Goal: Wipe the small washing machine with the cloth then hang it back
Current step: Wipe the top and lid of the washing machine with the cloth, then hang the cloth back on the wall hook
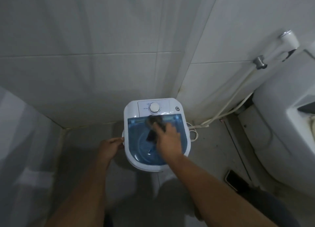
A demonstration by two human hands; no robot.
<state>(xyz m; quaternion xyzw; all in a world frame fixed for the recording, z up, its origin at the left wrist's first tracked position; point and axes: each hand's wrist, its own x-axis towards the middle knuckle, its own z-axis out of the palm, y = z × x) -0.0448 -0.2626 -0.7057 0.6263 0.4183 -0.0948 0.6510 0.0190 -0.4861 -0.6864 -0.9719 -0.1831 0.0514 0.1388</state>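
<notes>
A small white washing machine (131, 111) stands on the floor in the tiled corner, with a see-through blue lid (136, 141) and a white dial (154, 107) on its back panel. My right hand (168, 140) presses a dark cloth (156, 124) onto the back part of the lid, just below the dial; the cloth is blurred. My left hand (110, 147) grips the side handle on the machine's left edge.
A white toilet (281, 124) fills the right side, with a spray hose (238, 94) on the wall running down behind the machine. A dark floor drain (234, 179) lies to the right. Tiled walls close in behind and on the left.
</notes>
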